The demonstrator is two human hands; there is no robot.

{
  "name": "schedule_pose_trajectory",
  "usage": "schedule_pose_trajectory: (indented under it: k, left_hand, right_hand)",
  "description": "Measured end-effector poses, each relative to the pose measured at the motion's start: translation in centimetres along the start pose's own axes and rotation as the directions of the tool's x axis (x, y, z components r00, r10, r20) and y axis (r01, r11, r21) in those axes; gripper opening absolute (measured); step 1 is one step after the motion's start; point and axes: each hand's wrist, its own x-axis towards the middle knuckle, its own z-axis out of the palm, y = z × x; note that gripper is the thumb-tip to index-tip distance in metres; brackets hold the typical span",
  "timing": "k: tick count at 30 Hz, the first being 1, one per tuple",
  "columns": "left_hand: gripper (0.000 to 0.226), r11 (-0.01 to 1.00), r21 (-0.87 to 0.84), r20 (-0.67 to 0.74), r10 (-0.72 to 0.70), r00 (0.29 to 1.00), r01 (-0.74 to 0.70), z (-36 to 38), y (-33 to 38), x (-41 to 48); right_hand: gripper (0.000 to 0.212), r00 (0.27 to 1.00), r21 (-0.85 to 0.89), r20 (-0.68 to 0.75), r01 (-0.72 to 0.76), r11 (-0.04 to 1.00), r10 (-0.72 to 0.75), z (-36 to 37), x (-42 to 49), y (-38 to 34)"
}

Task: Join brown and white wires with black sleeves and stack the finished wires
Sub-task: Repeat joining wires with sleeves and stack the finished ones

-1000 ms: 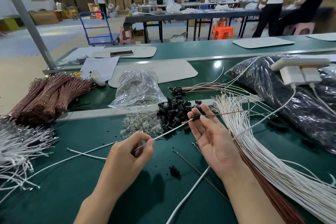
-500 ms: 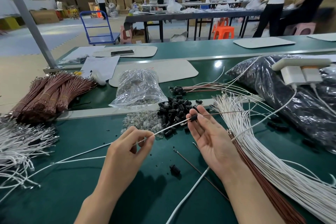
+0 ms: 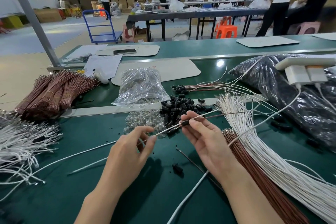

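Note:
My right hand [image 3: 203,140] pinches a small black sleeve [image 3: 185,123] at its fingertips, with a white wire and a brown wire [image 3: 227,114] running out of it to the right. My left hand [image 3: 127,151] pinches the white wire [image 3: 167,130] that enters the sleeve from the left. A pile of loose black sleeves [image 3: 179,107] lies just behind my hands. Finished joined wires [image 3: 196,86] lie stacked at the back. White wires [image 3: 258,143] and brown wires [image 3: 254,174] fan out on the right.
Bundled brown wires [image 3: 52,92] and a white wire heap [image 3: 20,143] lie at left. A clear plastic bag [image 3: 141,87] and clear small parts [image 3: 143,120] sit mid-table. A big black bag [image 3: 291,96] fills the right. One sleeve [image 3: 177,167] and loose wires lie on the green table [image 3: 81,196].
My left hand has slid right along the white wire toward the sleeve, and both hands sit closer together. My right hand's fingers have closed round the sleeve.

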Motion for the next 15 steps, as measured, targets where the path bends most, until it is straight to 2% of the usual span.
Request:
schedule_pose_trajectory:
  k: [4, 10, 15]
  left_hand:
    - [0.005, 0.997, -0.074, -0.002, -0.023, 1.000, 0.022, 0.0, -0.3, 0.1]
    - [0.016, 0.997, -0.078, 0.027, 0.027, 0.999, -0.025, 0.7, 0.8, -0.1]
    - [0.017, 0.999, -0.016, 0.125, -0.033, 0.992, 0.035, -0.4, -0.9, 0.1]
  right_hand:
    - [0.027, 1.000, 0.008, 0.001, -0.016, 1.000, 0.016, -0.1, -0.1, -0.4]
    - [0.025, 0.987, -0.153, 0.104, -0.107, 0.982, 0.124, 1.2, -0.5, 1.4]
    - [0.025, 1.000, -0.021, -0.031, -0.003, 1.000, 0.003, -0.3, -0.1, -0.6]
